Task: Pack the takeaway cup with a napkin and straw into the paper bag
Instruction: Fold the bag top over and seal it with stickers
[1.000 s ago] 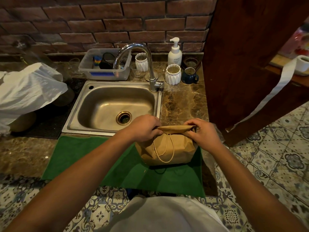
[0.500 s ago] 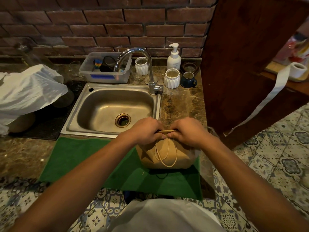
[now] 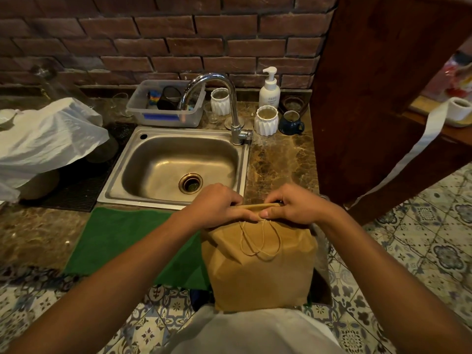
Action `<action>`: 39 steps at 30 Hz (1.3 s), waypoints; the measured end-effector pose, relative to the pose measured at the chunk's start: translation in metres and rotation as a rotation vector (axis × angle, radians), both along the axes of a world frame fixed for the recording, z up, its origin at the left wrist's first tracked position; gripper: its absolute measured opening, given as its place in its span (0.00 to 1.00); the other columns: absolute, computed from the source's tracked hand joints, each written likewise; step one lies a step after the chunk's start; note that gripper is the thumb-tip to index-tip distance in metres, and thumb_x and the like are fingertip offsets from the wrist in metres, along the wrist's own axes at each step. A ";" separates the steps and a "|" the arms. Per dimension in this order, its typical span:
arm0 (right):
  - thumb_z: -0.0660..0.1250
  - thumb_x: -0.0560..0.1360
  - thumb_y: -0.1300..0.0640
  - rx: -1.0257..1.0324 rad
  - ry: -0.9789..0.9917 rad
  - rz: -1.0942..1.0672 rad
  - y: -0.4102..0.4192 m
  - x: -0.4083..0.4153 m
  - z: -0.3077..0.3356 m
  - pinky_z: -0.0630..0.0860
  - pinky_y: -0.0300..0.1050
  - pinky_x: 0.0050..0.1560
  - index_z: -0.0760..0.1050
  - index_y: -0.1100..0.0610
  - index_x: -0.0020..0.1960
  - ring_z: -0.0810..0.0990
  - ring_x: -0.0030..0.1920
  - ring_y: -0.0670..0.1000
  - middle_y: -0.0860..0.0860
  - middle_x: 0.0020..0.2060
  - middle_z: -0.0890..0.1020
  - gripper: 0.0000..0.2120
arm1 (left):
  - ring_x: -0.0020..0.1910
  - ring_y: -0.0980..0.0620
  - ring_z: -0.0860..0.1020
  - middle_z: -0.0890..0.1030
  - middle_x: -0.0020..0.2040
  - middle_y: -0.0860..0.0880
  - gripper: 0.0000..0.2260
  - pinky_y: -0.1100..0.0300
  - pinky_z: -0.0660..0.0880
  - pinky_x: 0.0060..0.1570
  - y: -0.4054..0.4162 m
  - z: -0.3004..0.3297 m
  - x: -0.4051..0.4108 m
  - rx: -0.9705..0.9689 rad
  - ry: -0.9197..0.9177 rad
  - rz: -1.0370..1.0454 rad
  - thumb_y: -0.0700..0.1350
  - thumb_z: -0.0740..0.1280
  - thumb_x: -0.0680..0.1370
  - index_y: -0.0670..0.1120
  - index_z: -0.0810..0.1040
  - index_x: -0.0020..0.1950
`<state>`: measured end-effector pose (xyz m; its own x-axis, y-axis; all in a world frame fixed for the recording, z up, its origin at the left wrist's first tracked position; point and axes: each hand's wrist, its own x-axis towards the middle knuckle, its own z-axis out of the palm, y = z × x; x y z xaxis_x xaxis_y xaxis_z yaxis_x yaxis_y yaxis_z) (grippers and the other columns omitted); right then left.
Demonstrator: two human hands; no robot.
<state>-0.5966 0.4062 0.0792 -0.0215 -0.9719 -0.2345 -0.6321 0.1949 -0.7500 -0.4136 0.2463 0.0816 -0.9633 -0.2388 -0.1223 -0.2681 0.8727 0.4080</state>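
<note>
A brown paper bag (image 3: 258, 272) stands on the right end of a green mat (image 3: 127, 241) at the counter's front edge. Its top is folded over flat, and its twine handle (image 3: 258, 241) hangs down the near face. My left hand (image 3: 219, 205) pinches the left part of the folded top. My right hand (image 3: 293, 205) pinches the right part, and the two thumbs nearly touch in the middle. The cup, napkin and straw are not visible; the closed bag hides whatever is inside.
A steel sink (image 3: 178, 169) with a tall tap (image 3: 229, 108) lies just behind the hands. White ribbed cups (image 3: 267, 120), a blue mug (image 3: 291, 122), a soap pump (image 3: 269, 89) and a plastic tub (image 3: 166, 108) line the brick wall. A white plastic bag (image 3: 46, 139) lies left; a wooden panel (image 3: 378, 98) stands right.
Both hands came together from the bag's outer corners to the middle of the folded top. The bag now appears closer to me and taller in view.
</note>
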 end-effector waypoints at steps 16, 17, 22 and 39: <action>0.77 0.74 0.48 0.013 -0.069 -0.211 0.011 -0.017 -0.012 0.80 0.52 0.48 0.87 0.51 0.46 0.84 0.45 0.49 0.49 0.41 0.87 0.07 | 0.30 0.60 0.73 0.75 0.30 0.55 0.12 0.67 0.66 0.31 -0.005 -0.013 0.013 0.491 -0.050 -0.022 0.49 0.70 0.81 0.52 0.80 0.37; 0.77 0.74 0.49 -0.006 -0.060 -0.208 0.011 -0.016 -0.014 0.81 0.51 0.48 0.87 0.51 0.46 0.84 0.44 0.48 0.48 0.41 0.86 0.06 | 0.30 0.60 0.73 0.75 0.31 0.54 0.11 0.65 0.67 0.32 -0.006 -0.013 0.012 0.460 -0.082 -0.021 0.49 0.69 0.81 0.49 0.81 0.38; 0.78 0.73 0.50 -0.084 -0.044 -0.223 0.010 -0.011 -0.020 0.79 0.47 0.45 0.87 0.54 0.47 0.83 0.43 0.45 0.44 0.39 0.83 0.08 | 0.35 0.54 0.74 0.80 0.37 0.48 0.14 0.55 0.69 0.37 -0.002 -0.011 0.001 0.278 -0.137 -0.039 0.54 0.67 0.82 0.45 0.82 0.44; 0.80 0.69 0.45 -0.157 -0.146 -0.534 0.020 -0.025 -0.035 0.80 0.60 0.51 0.83 0.50 0.44 0.84 0.47 0.54 0.50 0.41 0.86 0.11 | 0.29 0.60 0.72 0.75 0.30 0.53 0.14 0.61 0.67 0.32 -0.004 -0.016 -0.005 0.418 -0.043 0.061 0.51 0.68 0.82 0.46 0.81 0.39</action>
